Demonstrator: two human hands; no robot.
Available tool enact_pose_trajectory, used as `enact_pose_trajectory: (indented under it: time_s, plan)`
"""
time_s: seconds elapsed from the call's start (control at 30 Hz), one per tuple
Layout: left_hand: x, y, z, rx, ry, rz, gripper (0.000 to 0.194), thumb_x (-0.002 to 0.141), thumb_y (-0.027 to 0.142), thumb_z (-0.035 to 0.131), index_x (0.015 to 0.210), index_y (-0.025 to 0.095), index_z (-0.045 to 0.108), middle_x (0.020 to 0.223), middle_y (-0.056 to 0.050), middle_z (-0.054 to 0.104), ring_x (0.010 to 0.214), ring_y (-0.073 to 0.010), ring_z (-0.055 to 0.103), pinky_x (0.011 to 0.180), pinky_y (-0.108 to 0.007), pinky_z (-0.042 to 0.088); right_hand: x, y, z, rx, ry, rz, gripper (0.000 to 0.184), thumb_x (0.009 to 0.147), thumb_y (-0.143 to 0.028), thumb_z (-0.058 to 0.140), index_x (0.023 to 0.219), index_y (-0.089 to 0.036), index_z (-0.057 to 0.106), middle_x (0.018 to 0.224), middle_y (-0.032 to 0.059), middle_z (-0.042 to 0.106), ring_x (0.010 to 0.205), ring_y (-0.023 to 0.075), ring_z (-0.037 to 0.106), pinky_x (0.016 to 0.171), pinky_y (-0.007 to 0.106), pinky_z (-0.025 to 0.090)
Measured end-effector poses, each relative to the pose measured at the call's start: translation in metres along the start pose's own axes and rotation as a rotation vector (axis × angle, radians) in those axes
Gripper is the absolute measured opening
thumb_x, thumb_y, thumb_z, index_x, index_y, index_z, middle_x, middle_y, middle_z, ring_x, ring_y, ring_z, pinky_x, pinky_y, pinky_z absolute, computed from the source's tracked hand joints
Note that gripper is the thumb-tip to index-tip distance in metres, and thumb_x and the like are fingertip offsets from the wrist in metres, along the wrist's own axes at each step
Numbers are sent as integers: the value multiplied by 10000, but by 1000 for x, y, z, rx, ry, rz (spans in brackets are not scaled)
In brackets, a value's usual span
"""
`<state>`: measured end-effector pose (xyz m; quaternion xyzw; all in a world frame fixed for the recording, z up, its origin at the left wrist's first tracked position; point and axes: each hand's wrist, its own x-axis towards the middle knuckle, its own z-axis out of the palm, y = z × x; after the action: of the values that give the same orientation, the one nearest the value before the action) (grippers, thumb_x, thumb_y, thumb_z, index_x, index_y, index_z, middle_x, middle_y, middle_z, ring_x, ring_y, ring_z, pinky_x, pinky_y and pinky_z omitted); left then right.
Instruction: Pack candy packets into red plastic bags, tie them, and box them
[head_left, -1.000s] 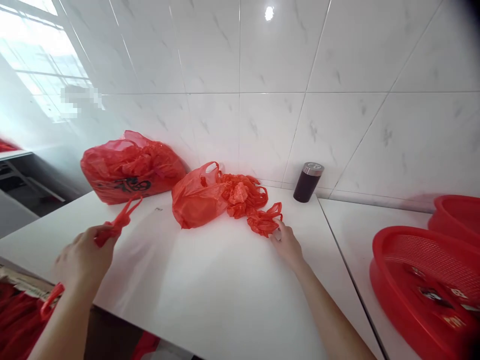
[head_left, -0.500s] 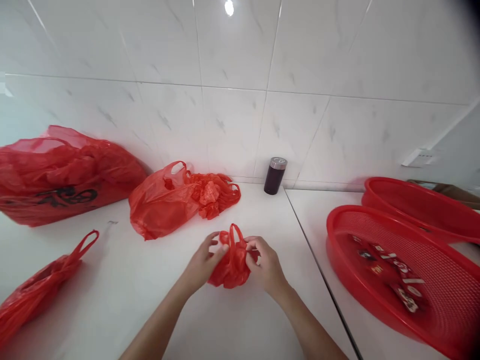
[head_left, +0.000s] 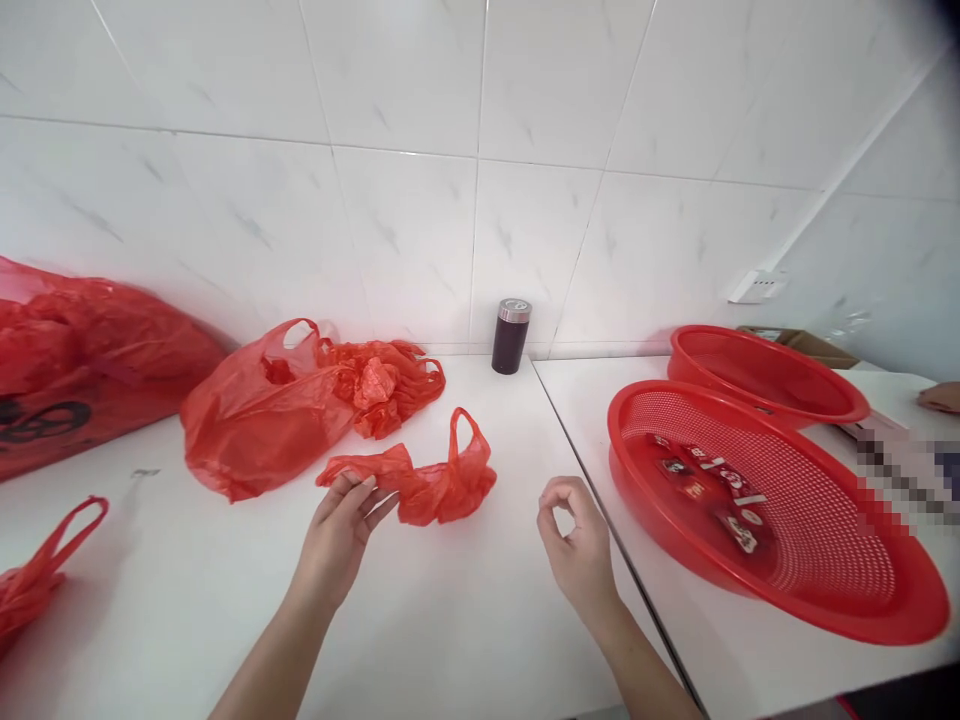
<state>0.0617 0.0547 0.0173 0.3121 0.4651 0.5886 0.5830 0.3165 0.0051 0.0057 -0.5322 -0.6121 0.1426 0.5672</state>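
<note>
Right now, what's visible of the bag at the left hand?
The bag is red, thin, slightly see-through, seemingly plastic. It is crumpled, drawn out sideways, and seems to rest on the white table. One loop handle rises near its right end. The left hand has fingers on its left part. Contents can't be made out.

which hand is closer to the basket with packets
Right. The right hand is left of the basket, not touching it; the left hand is farther left, at a crumpled red bag.

Probably a workroom: white tables (head_left: pixel 465 620), red baskets (head_left: pixel 832 510), plastic bags (head_left: pixel 255 430).
</note>
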Motion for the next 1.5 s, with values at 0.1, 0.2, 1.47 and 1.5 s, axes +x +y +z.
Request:
enact_pose_trajectory:
  time_s: [0.1,0.2,1.47,1.5]
  plan:
    - [-14,-2,14,2,-85,8,144,728,296,703,801,208,615,884,-7,684,927,-208,647,907,-395,518,16,-29,12,31,-66,-193,166,869,-119,452,967,-237,514,954,55,589,912,184,568,807,331,469]
    - [-24,-6,25,-8,-153,4,195,735,290,685,903,193,661,995,-49,704,1033,-254,630,934,-418,503,30,-44,33,-69,-313,-371,163,900,-176,462,1028,-238,542,1006,58,644,965,194,584,881,359,439]
    - [-55,25,-23,1251,208,559,271,832,496,539,901,258,648,993,-74,647,840,-269,594,609,-362,493,33,14,10,-185,-421,63,658,685,71,360,1217,-269,545,1134,26,573,993,150,607,894,327,499]
    - [-58,26,-15,1271,220,760,224,834,447,561,864,250,663,1011,-89,627,881,-279,582,655,-383,497,32,11,9,-169,-425,65,691,669,76,354,1241,-274,521,1168,25,569,1018,151,603,912,334,494]
